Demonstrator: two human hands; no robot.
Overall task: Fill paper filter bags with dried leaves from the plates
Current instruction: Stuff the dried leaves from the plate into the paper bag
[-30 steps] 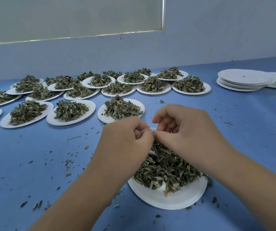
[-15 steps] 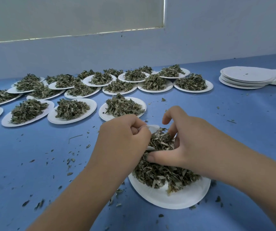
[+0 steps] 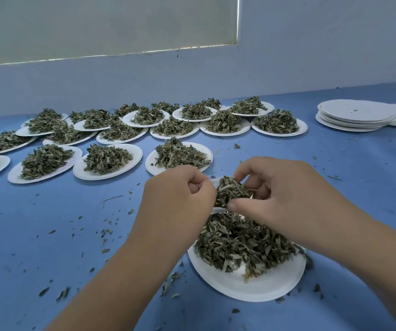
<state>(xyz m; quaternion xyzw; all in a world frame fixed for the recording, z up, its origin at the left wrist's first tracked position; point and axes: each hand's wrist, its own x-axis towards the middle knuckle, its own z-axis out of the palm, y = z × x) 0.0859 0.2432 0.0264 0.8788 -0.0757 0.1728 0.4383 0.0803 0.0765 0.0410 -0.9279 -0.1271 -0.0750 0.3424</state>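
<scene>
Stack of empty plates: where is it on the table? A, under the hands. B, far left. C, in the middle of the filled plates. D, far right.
D: the stack of empty plates sits at the far right of the table, apart from the leaf-filled plates.

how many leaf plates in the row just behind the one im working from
4. First plate just behind the left hand, second plate to its left, third plate further left, fourth plate cut off by the left image edge. More could lie beyond that edge.
</scene>
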